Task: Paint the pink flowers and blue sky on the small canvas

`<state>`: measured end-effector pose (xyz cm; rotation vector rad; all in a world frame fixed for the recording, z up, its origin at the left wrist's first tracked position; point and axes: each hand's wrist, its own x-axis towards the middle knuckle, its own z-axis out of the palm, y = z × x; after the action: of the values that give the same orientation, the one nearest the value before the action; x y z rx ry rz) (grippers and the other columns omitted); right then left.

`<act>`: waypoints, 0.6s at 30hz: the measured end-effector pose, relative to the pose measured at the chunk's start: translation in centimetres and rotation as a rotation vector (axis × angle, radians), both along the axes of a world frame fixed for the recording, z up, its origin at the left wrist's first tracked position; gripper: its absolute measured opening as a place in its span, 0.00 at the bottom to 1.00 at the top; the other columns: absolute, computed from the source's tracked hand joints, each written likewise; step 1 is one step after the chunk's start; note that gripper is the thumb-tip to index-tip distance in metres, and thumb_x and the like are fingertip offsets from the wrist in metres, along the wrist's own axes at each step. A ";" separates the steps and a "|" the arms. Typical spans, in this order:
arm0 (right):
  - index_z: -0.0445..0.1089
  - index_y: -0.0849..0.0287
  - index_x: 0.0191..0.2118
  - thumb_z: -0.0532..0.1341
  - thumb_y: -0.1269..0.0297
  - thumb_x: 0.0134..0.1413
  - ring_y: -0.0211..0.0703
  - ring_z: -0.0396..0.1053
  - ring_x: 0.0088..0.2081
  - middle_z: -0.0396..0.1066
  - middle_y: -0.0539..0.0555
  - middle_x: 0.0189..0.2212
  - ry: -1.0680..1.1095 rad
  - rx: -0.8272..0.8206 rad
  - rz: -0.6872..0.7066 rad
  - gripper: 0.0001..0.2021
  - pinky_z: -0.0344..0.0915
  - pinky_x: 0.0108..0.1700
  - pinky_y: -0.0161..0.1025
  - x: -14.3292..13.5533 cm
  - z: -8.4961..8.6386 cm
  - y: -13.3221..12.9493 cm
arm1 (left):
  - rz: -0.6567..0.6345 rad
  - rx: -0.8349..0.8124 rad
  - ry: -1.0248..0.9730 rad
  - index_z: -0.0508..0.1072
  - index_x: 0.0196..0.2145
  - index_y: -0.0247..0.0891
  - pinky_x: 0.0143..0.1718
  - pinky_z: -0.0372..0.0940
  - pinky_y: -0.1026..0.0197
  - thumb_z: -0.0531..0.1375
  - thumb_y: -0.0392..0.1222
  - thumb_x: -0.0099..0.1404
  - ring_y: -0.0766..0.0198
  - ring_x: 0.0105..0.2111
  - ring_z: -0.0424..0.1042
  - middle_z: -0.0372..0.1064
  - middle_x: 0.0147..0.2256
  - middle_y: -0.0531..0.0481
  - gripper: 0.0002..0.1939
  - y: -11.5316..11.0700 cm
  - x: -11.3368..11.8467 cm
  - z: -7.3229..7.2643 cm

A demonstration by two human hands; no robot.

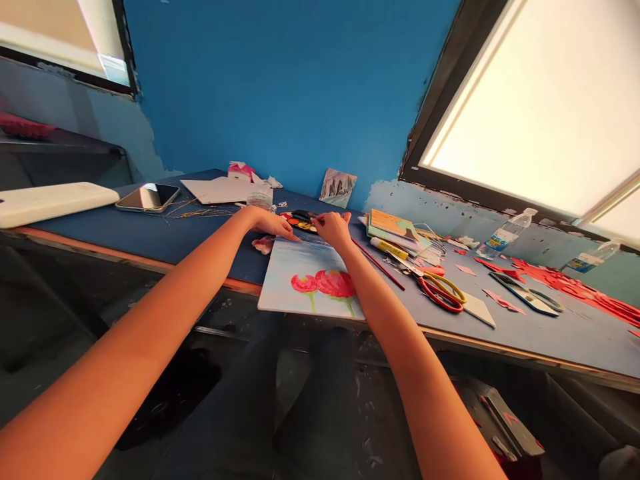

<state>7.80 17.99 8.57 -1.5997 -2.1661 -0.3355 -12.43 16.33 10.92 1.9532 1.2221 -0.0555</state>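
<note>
A painting (280,277) with red flowers on green stems and a pale blue background lies at the table's front edge, slightly over it. My left hand (273,223) reaches over its upper left corner, fingers stretched out by the top edge. My right hand (333,227) is closed in a pinch above the top edge, beside a paint palette (291,219) with red and yellow patches. What its fingers hold is too small to make out. A dark object (303,215) rests at the palette. Left of the painting lies a crumpled, paint-stained tissue (263,245).
A clear tub (259,200), white board (207,191) and phone (148,198) are to the left. On the right lie a thin red stick (379,264), glue stick (389,249), red-and-yellow-handled scissors (441,291), stacked cards (393,225), red scraps (560,283) and bottles (505,235).
</note>
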 end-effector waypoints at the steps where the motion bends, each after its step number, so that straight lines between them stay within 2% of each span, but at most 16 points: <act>1: 0.80 0.58 0.45 0.53 0.57 0.68 0.51 0.70 0.45 0.79 0.59 0.37 0.037 -0.037 0.001 0.18 0.48 0.54 0.48 0.0 0.1 -0.1 | 0.011 0.009 -0.010 0.62 0.27 0.42 0.12 0.55 0.65 0.67 0.68 0.52 0.66 0.13 0.58 0.57 0.14 0.56 0.28 0.1 0.0 -0.1; 5: 0.80 0.56 0.44 0.55 0.53 0.66 0.49 0.70 0.44 0.79 0.57 0.35 0.124 -0.124 0.024 0.18 0.48 0.53 0.48 0.2 0.4 -0.2 | -0.015 0.024 -0.033 0.61 0.26 0.43 0.11 0.54 0.65 0.67 0.69 0.51 0.66 0.12 0.58 0.56 0.13 0.56 0.29 0.5 -0.2 -0.5; 9: 0.80 0.55 0.46 0.53 0.54 0.68 0.49 0.71 0.43 0.79 0.58 0.37 0.117 0.002 -0.039 0.19 0.48 0.55 0.49 1.4 1.5 -0.2 | -0.046 0.012 -0.009 0.61 0.27 0.43 0.11 0.55 0.64 0.65 0.71 0.53 0.65 0.12 0.60 0.57 0.13 0.55 0.29 0.4 -0.3 -0.5; 12: 0.77 0.54 0.50 0.47 0.53 0.71 0.49 0.71 0.43 0.78 0.57 0.35 0.200 0.033 -0.061 0.22 0.48 0.55 0.49 3.5 2.3 -0.8 | -0.035 0.019 0.003 0.62 0.29 0.42 0.11 0.56 0.65 0.64 0.73 0.52 0.65 0.12 0.60 0.59 0.14 0.55 0.30 0.1 -0.2 -0.3; 14: 0.74 0.55 0.52 0.44 0.55 0.72 0.48 0.72 0.43 0.78 0.56 0.34 0.243 0.087 -0.057 0.22 0.48 0.56 0.48 5.3 2.3 -1.7 | -0.040 0.022 0.000 0.63 0.29 0.42 0.11 0.56 0.65 0.64 0.73 0.52 0.65 0.12 0.60 0.61 0.14 0.54 0.31 0.1 -0.2 -0.3; 16: 0.73 0.57 0.50 0.43 0.57 0.73 0.46 0.72 0.41 0.77 0.55 0.33 0.303 0.183 -0.034 0.22 0.50 0.56 0.47 6.9 1.7 -2.8 | -0.064 0.008 -0.018 0.62 0.28 0.42 0.10 0.56 0.65 0.64 0.73 0.52 0.64 0.12 0.61 0.60 0.14 0.54 0.31 0.4 -0.3 -0.4; 18: 0.71 0.58 0.41 0.41 0.53 0.73 0.43 0.71 0.36 0.75 0.54 0.30 0.426 0.245 0.034 0.24 0.56 0.52 0.43 8.2 1.0 -3.8 | -0.098 -0.022 -0.036 0.62 0.27 0.42 0.09 0.57 0.64 0.64 0.73 0.52 0.63 0.11 0.62 0.60 0.13 0.54 0.30 0.7 -0.4 -0.6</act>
<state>15.95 14.14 9.61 -1.3529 -1.7537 -0.2149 -12.80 16.99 10.32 1.9862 1.0972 -0.0828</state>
